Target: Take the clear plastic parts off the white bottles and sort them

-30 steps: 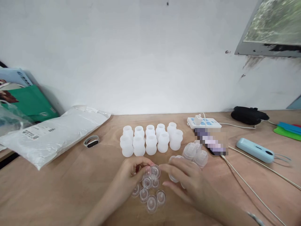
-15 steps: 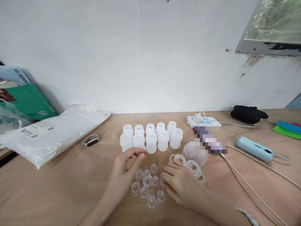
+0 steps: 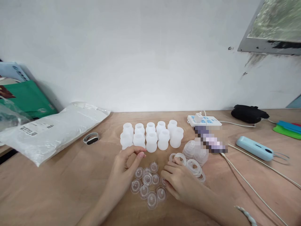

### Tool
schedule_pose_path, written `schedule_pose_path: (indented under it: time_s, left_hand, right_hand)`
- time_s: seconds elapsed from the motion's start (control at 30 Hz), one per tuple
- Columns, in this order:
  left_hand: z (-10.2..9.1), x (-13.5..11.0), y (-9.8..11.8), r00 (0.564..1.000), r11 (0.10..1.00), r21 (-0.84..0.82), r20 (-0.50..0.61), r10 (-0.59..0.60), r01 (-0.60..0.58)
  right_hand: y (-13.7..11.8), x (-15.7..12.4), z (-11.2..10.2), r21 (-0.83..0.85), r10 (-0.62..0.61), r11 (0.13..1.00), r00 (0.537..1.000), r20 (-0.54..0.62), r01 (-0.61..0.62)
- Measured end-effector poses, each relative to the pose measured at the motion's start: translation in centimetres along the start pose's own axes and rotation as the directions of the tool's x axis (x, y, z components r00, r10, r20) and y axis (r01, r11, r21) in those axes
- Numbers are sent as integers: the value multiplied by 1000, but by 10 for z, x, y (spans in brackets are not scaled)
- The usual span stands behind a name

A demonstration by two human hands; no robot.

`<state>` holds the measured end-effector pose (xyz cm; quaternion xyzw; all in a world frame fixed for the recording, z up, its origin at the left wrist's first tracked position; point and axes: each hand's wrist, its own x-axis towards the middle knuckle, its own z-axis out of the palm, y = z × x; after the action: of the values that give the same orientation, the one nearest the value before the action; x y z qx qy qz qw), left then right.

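My left hand [image 3: 129, 160] hovers just in front of the white bottles, thumb and forefinger pinched together. Whether anything tiny sits between those fingertips is hidden. My right hand [image 3: 175, 179] is low over the table, its fingers curled round the edge of a clear nipple [image 3: 164, 181], mostly covered by them. Between the hands lies a loose group of clear nipples [image 3: 147, 179], with several similar ones around. Small white hollow bottles [image 3: 151, 142] stand upright in two rows behind. Translucent rings [image 3: 193, 167] lie beyond my right hand, beside clear domed caps [image 3: 201, 156].
A white power strip [image 3: 204, 120] with a plug and cables is at the back right, near a blurred phone [image 3: 211, 139]. Further right are a light-blue device [image 3: 254, 148] and a black case [image 3: 249, 113]. On the left lie a grey wristband [image 3: 91, 139] and a white parcel bag [image 3: 63, 128].
Both hands stay almost in place. The right fingers have shifted slightly, showing a bit more of the clear nipple under them. The view has tilted a little.
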<state>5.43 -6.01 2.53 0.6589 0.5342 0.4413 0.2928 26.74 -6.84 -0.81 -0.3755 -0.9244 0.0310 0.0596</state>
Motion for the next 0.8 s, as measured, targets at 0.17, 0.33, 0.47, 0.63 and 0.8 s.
schedule_pose_path:
  time_s: [0.17, 0.33, 0.47, 0.63, 0.8]
  left_hand:
    - [1, 0, -2, 1000, 1000, -6, 4, -3, 3]
    - [0, 0, -3, 1000, 1000, 3, 12, -26, 26]
    - [-2, 2, -3, 1000, 1000, 10, 6, -5, 5]
    - [-3, 5, -4, 998, 998, 53, 54, 31, -34]
    - [-1, 7, -8, 987, 987, 126, 132, 86, -103]
  right_hand:
    - [1, 1, 2, 21, -1, 1000, 1000, -11, 1]
    - [2, 1, 5, 0, -16, 1000, 999, -33, 16]
    - [2, 1, 6, -42, -28, 999, 999, -46, 26]
    - [2, 0, 6, -48, -27, 999, 999, -36, 25]
    - [2, 1, 8, -9, -16, 1000, 999, -41, 16]
